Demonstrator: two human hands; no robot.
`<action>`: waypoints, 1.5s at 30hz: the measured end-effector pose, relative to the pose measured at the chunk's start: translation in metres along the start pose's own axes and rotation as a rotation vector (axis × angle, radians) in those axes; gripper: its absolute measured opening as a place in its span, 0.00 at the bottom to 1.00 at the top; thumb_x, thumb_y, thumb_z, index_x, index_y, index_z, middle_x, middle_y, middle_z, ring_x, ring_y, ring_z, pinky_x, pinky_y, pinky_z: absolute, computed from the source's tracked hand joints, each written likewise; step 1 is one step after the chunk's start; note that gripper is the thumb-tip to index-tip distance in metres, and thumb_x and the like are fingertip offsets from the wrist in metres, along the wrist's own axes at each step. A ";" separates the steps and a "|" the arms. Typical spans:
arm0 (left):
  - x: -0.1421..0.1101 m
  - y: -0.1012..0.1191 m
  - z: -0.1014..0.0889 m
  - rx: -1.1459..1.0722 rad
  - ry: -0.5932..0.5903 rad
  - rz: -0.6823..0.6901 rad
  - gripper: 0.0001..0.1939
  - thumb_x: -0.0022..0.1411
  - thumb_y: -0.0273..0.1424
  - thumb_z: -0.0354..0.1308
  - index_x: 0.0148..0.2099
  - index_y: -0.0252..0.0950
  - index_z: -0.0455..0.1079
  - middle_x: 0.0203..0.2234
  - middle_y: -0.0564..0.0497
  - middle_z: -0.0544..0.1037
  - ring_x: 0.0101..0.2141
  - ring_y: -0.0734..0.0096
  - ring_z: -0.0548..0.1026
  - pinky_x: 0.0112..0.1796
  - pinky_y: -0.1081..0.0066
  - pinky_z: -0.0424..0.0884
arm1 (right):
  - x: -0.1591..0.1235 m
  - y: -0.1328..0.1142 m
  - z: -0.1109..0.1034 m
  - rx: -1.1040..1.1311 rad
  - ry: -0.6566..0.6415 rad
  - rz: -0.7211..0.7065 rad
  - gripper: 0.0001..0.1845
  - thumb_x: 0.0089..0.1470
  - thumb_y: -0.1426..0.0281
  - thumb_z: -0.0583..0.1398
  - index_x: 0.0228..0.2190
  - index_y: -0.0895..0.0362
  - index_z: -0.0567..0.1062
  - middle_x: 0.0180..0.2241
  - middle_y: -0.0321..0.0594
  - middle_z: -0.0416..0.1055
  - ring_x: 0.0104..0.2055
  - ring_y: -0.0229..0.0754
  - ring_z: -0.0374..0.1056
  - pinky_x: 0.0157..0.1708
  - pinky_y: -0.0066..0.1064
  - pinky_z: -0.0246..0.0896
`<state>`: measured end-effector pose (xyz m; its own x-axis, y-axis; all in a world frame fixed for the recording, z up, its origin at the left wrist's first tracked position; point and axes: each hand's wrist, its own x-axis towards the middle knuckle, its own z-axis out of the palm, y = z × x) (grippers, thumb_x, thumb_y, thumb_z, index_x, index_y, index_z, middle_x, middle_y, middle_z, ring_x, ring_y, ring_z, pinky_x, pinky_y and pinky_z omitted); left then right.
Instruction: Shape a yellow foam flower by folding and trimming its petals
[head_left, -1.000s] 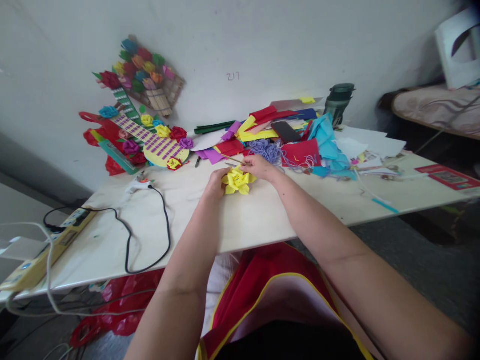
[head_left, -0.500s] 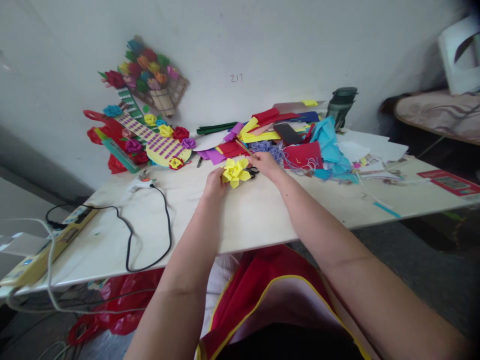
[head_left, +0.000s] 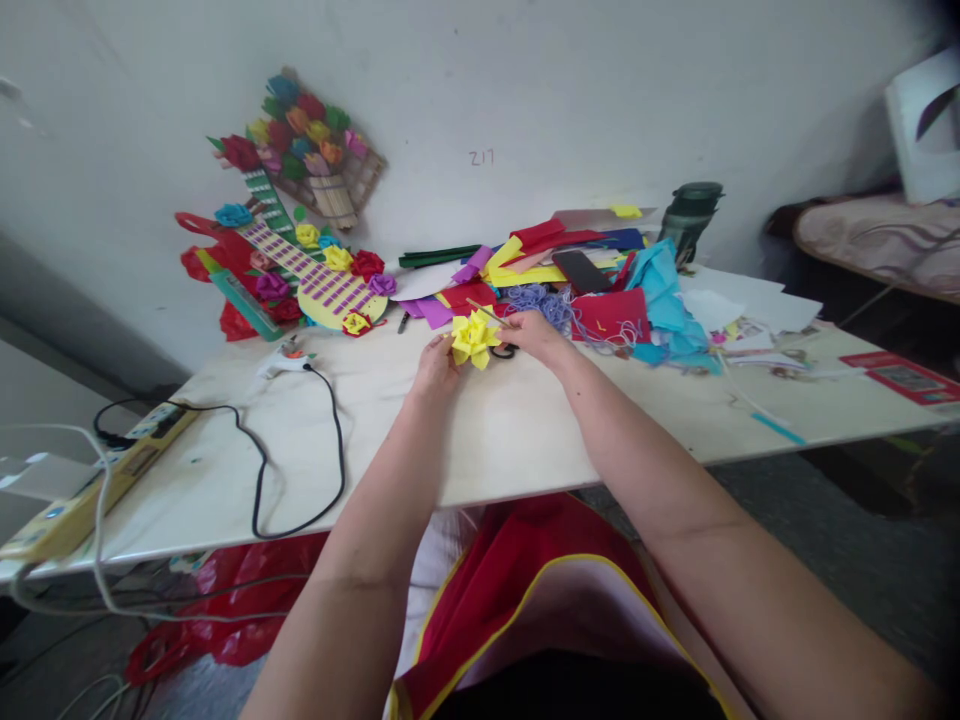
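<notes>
Between my two hands is a yellow paper flower point(head_left: 474, 340) with pointed petals, just above the table. My left hand point(head_left: 438, 366) is closed on its left edge. A thin brownish stick point(head_left: 484, 310) slants up and left from the closed fingers of my right hand point(head_left: 528, 336), passing behind the flower's upper petals. Those right fingers come close to the flower's right side; whether they touch it I cannot tell. The black handle of a pair of scissors point(head_left: 507, 351) shows on the table beneath my right hand, its blades hidden.
Coloured paper sheets point(head_left: 540, 245), purple yarn point(head_left: 536, 302) and a dark phone point(head_left: 582, 271) are heaped behind my hands. Left of them are a glue gun point(head_left: 285, 358) with its black cord, a power strip point(head_left: 112, 485) and a flower-decorated cardboard guitar point(head_left: 330, 298). A dark bottle point(head_left: 688, 222) stands at the back right.
The stick's tip has moved down and left, from clear of the flower to close behind its petals. The flower has turned in my left hand, and more of the scissors is covered than half a second ago.
</notes>
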<state>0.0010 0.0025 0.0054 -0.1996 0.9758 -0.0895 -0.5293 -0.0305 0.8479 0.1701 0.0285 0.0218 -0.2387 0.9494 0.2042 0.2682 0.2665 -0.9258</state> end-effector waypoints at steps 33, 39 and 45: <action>-0.003 0.009 -0.008 0.152 -0.236 -0.042 0.14 0.45 0.29 0.58 0.37 0.33 0.73 0.25 0.48 0.78 0.28 0.63 0.77 0.31 0.66 0.73 | 0.002 0.008 0.001 -0.058 -0.114 -0.034 0.05 0.42 0.73 0.61 0.18 0.59 0.70 0.17 0.31 0.68 0.23 0.34 0.64 0.27 0.26 0.57; -0.001 0.007 -0.006 0.136 -0.203 -0.093 0.08 0.45 0.29 0.57 0.30 0.32 0.73 0.23 0.45 0.78 0.31 0.57 0.79 0.34 0.64 0.75 | 0.003 0.010 0.000 -0.078 -0.115 -0.042 0.06 0.43 0.73 0.60 0.18 0.58 0.69 0.17 0.31 0.66 0.24 0.35 0.64 0.28 0.27 0.59; -0.001 0.006 -0.008 0.187 -0.198 -0.062 0.08 0.41 0.29 0.60 0.27 0.31 0.71 0.21 0.46 0.77 0.29 0.61 0.78 0.32 0.68 0.73 | 0.001 0.006 0.001 -0.084 -0.097 -0.042 0.08 0.42 0.72 0.61 0.17 0.58 0.68 0.18 0.32 0.66 0.25 0.35 0.65 0.29 0.26 0.59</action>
<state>-0.0081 -0.0007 0.0062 0.0035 0.9985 -0.0555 -0.3706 0.0529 0.9273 0.1706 0.0307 0.0164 -0.3392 0.9178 0.2064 0.3326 0.3222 -0.8863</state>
